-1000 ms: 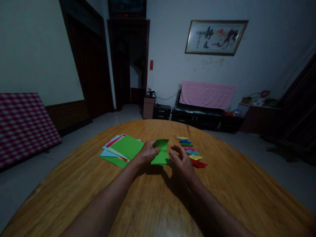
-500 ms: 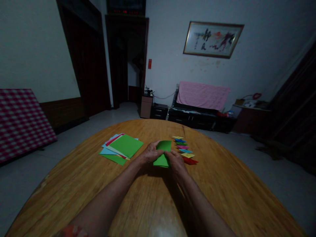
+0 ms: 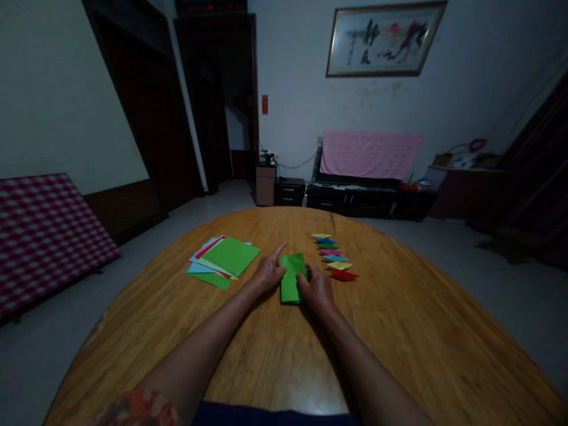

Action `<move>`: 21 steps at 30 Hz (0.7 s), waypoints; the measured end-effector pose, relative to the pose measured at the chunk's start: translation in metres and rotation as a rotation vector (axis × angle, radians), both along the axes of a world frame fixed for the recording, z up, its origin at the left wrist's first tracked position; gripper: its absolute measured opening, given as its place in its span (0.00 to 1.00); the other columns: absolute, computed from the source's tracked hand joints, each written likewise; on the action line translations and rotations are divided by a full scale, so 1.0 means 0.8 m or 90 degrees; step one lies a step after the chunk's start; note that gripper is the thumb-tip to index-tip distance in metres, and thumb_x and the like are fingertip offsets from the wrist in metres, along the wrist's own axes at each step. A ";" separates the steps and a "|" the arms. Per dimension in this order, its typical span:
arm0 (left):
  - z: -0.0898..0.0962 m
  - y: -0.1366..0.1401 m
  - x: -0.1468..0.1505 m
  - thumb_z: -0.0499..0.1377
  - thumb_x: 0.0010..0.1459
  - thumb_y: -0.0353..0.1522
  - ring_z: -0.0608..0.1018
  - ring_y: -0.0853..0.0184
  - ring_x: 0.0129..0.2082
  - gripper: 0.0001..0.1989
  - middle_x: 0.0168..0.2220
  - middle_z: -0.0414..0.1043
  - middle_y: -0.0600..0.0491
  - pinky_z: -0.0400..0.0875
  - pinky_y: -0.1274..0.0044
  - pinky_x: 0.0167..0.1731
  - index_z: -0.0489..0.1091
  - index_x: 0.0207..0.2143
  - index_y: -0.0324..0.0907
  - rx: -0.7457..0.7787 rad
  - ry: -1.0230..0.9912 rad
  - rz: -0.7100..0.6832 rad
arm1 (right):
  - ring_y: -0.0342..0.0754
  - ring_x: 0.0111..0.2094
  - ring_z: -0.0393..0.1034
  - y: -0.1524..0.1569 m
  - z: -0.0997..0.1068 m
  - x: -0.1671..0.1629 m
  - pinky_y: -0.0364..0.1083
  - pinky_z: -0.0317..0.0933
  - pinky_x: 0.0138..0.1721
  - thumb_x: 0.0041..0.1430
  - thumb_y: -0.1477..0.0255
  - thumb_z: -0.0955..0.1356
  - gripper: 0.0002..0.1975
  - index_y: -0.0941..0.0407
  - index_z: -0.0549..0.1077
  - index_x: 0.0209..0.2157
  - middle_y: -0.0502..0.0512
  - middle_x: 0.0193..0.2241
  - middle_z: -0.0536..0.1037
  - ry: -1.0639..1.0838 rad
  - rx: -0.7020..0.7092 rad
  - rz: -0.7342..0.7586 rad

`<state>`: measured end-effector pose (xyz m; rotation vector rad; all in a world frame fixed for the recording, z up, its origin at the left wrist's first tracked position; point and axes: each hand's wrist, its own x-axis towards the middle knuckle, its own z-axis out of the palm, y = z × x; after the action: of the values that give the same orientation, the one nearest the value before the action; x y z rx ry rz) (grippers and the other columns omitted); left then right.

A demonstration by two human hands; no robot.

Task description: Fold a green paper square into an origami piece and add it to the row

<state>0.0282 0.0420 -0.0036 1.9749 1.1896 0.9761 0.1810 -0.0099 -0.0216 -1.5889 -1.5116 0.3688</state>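
Observation:
A folded green sheet of paper (image 3: 291,290) lies upright in my view at the middle of the round table, with a crease across it. My left hand (image 3: 268,273) is at its left edge, thumb against the paper, index finger pointing forward and the other fingers curled. On the right side, my right hand (image 3: 318,290) grips the paper with the thumb on top and fingers along the edge. Right of it stands a row of several small folded paper boats, the nearest a red boat (image 3: 343,276).
A stack of coloured paper sheets (image 3: 233,258), green on top, lies left of my hands on the wooden table (image 3: 266,367). Beyond the table are a low black cabinet (image 3: 350,198) and a pink cloth (image 3: 370,154). A checked cloth-covered panel (image 3: 48,236) stands at the left.
The green paper has come down flatter onto the table. My left hand has shifted to its left edge, with the index finger now stretched forward. The view has tilted down slightly.

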 end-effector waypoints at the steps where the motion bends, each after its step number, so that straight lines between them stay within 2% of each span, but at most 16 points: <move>1: -0.003 -0.002 -0.001 0.54 0.49 0.23 0.73 0.70 0.27 0.36 0.30 0.74 0.54 0.69 0.78 0.32 0.55 0.62 0.39 0.037 0.040 0.002 | 0.52 0.35 0.72 -0.001 -0.003 -0.002 0.49 0.64 0.39 0.51 0.70 0.64 0.21 0.60 0.70 0.48 0.60 0.35 0.78 -0.034 0.013 -0.003; 4: -0.008 -0.013 -0.006 0.54 0.52 0.23 0.76 0.67 0.39 0.25 0.41 0.77 0.50 0.69 0.75 0.45 0.68 0.54 0.41 0.117 0.137 -0.011 | 0.55 0.44 0.69 -0.003 -0.009 -0.006 0.53 0.63 0.46 0.50 0.73 0.64 0.28 0.62 0.63 0.55 0.65 0.44 0.74 -0.087 0.083 0.004; 7: -0.009 -0.024 -0.011 0.54 0.54 0.25 0.76 0.65 0.41 0.16 0.41 0.77 0.48 0.68 0.73 0.47 0.76 0.43 0.41 0.155 0.248 0.005 | 0.57 0.53 0.61 -0.006 -0.008 -0.005 0.55 0.59 0.51 0.49 0.74 0.64 0.25 0.62 0.66 0.52 0.69 0.52 0.66 -0.130 0.181 0.029; 8: -0.009 -0.026 -0.013 0.55 0.55 0.25 0.76 0.64 0.40 0.15 0.40 0.77 0.48 0.69 0.73 0.46 0.77 0.42 0.41 0.162 0.278 0.013 | 0.56 0.53 0.61 -0.008 -0.005 -0.004 0.55 0.59 0.51 0.50 0.75 0.64 0.21 0.61 0.68 0.48 0.68 0.52 0.66 -0.143 0.199 0.048; 10: -0.011 -0.029 -0.016 0.55 0.55 0.26 0.76 0.64 0.39 0.14 0.38 0.77 0.47 0.70 0.72 0.45 0.77 0.42 0.40 0.179 0.311 0.024 | 0.53 0.46 0.65 -0.014 0.000 -0.003 0.52 0.61 0.48 0.53 0.75 0.63 0.12 0.59 0.71 0.40 0.63 0.42 0.72 -0.173 0.191 0.118; 12: -0.016 -0.029 -0.019 0.56 0.54 0.26 0.76 0.63 0.39 0.14 0.39 0.76 0.47 0.70 0.72 0.44 0.76 0.42 0.39 0.190 0.312 0.028 | 0.51 0.40 0.66 -0.020 0.004 -0.004 0.50 0.61 0.45 0.54 0.76 0.63 0.08 0.58 0.72 0.35 0.59 0.35 0.73 -0.197 0.166 0.172; 14: -0.023 -0.027 -0.023 0.56 0.53 0.26 0.76 0.63 0.40 0.15 0.39 0.75 0.47 0.70 0.72 0.44 0.76 0.43 0.39 0.192 0.281 0.026 | 0.50 0.39 0.67 -0.024 0.004 -0.006 0.50 0.61 0.45 0.53 0.76 0.63 0.08 0.57 0.72 0.34 0.58 0.34 0.73 -0.211 0.146 0.197; 16: -0.028 -0.025 -0.027 0.56 0.51 0.24 0.76 0.63 0.43 0.18 0.42 0.75 0.48 0.70 0.71 0.47 0.74 0.45 0.40 0.191 0.214 0.012 | 0.52 0.42 0.66 -0.024 0.001 -0.008 0.51 0.61 0.47 0.51 0.76 0.64 0.11 0.58 0.72 0.38 0.59 0.38 0.73 -0.210 0.148 0.196; 19: -0.028 -0.026 -0.033 0.53 0.48 0.21 0.74 0.65 0.47 0.27 0.49 0.73 0.49 0.67 0.72 0.51 0.69 0.53 0.42 0.181 0.099 -0.039 | 0.55 0.53 0.61 -0.020 0.000 -0.008 0.54 0.57 0.53 0.50 0.75 0.64 0.24 0.60 0.66 0.51 0.66 0.51 0.68 -0.192 0.187 0.168; 21: -0.021 -0.028 -0.035 0.52 0.48 0.21 0.75 0.66 0.44 0.32 0.48 0.74 0.50 0.68 0.73 0.49 0.63 0.58 0.42 0.151 0.073 -0.068 | 0.56 0.57 0.57 -0.018 0.004 -0.007 0.56 0.55 0.56 0.50 0.75 0.64 0.28 0.62 0.62 0.55 0.67 0.55 0.64 -0.197 0.201 0.150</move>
<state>0.0001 0.0192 -0.0208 2.2831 1.0564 0.9976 0.1754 -0.0241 -0.0185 -1.2630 -1.8964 0.0060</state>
